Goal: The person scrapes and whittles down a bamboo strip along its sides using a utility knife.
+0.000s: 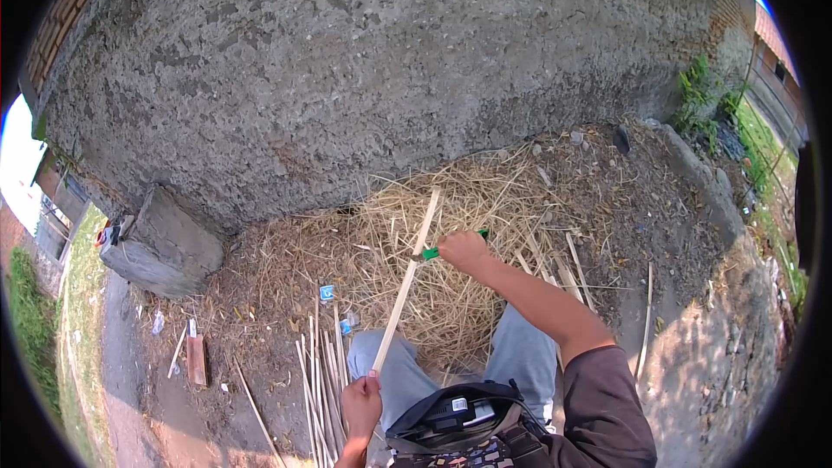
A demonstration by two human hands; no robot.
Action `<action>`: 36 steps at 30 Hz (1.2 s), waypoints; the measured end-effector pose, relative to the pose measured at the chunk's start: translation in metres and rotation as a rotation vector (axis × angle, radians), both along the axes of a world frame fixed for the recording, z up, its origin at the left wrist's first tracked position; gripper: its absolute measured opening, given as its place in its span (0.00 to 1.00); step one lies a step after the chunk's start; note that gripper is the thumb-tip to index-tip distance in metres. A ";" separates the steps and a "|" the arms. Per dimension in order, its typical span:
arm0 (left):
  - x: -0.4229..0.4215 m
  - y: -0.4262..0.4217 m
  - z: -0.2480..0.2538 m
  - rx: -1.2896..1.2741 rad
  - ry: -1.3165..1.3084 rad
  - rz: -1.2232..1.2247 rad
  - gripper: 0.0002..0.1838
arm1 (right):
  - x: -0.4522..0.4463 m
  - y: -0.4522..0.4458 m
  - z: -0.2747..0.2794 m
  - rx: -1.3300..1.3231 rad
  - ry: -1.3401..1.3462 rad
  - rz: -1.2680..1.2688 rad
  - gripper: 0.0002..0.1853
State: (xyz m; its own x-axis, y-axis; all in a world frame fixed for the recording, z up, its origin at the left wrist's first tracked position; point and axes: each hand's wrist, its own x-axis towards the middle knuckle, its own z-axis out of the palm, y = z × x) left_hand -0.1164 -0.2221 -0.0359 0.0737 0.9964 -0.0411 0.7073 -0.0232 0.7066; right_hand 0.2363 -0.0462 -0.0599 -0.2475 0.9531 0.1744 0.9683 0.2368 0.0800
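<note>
My left hand [360,405] is closed around the near end of a long, pale strip [398,305], which looks like split bamboo. The strip slants up and away over my left knee, its far end above a heap of shavings [472,295]. My right hand [464,250] is wrapped round the green handle of a knife-like tool [431,253]. A short dark part of that tool lies against the strip about midway along. Most of the handle is hidden in my fist, and the blade's full shape cannot be made out.
Several more strips [319,390] lie beside my left leg, others [568,273] to the right. A rough wall [364,78] rises ahead. At left stand a concrete block [160,247] and, nearer, a reddish-brown flat piece [198,360]. A bag [459,416] rests at my lap.
</note>
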 end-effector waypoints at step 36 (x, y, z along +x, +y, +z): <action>-0.002 0.010 -0.006 -0.048 -0.212 0.119 0.22 | -0.039 -0.089 0.033 0.257 0.824 0.007 0.18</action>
